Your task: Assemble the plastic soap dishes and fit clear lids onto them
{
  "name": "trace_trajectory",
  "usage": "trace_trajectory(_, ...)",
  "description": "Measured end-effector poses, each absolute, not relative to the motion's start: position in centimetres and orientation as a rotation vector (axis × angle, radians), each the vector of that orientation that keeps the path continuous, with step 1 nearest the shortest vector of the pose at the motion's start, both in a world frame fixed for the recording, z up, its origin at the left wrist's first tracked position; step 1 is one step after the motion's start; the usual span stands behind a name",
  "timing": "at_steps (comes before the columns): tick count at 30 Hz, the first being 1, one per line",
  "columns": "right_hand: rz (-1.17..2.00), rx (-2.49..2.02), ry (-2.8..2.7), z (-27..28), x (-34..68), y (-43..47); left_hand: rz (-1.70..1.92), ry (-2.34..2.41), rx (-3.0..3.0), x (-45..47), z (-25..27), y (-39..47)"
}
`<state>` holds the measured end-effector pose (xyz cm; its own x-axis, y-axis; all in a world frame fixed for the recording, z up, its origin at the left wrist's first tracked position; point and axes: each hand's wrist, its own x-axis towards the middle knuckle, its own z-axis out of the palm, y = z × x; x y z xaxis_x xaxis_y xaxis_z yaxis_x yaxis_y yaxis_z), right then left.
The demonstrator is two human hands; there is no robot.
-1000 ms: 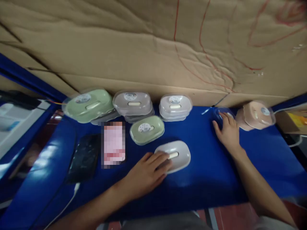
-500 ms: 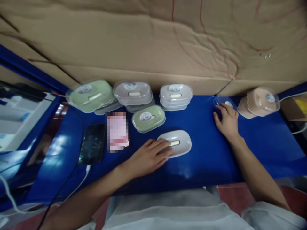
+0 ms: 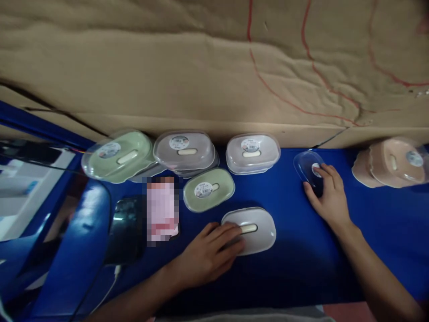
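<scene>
A grey oval dish (image 3: 263, 239) with a cream bar in its middle lies near the table's front. My left hand (image 3: 214, 250) is at its left end, fingers closed over the rim and touching the bar. Farther right, a clear plastic lid (image 3: 303, 167) with a round sticker sits on the table. My right hand (image 3: 330, 194) has its thumb and fingers around the lid's near side, fingertips by the sticker. Behind the grey dish lies a green oval dish (image 3: 221, 190) with a round sticker.
Along the cardboard wall (image 3: 134, 76) stand lidded oval boxes: green (image 3: 134, 145), grey (image 3: 197, 162), another grey (image 3: 264, 152), and peach (image 3: 382, 156) at the right. A pixelated pink item (image 3: 162, 205) and a black phone (image 3: 124, 228) with a white cable lie left on the blue table (image 3: 295, 268).
The view has shifted, so the table things appear lower and larger. My right hand has drawn the clear lid slightly left, away from the peach boxes. My left hand stays on the grey dish.
</scene>
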<state>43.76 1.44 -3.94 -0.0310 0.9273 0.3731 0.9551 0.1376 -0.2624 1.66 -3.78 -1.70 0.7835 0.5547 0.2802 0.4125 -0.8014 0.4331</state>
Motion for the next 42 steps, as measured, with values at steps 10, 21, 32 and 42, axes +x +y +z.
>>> trace_trajectory(10, 0.254, -1.287, -2.387, -3.2, 38.9, 2.5, 0.65, 0.815, 2.692, 2.2, -1.6, -1.5)
trace_trajectory(21, 0.419, -0.945, -2.416, -1.0, 35.9, -0.5, 0.89, 0.909, 2.61, 2.3, -2.4, -1.8)
trace_trajectory(32, 0.047, -0.693, -2.705, -2.7, 32.9, -2.2, 0.878, 0.96, 2.493, 1.8, -3.2, -1.7)
trace_trajectory(42, -0.107, -0.629, -2.716, -2.5, 32.8, -1.8, 0.788, 0.997, 2.41, 1.6, -3.2, -1.7)
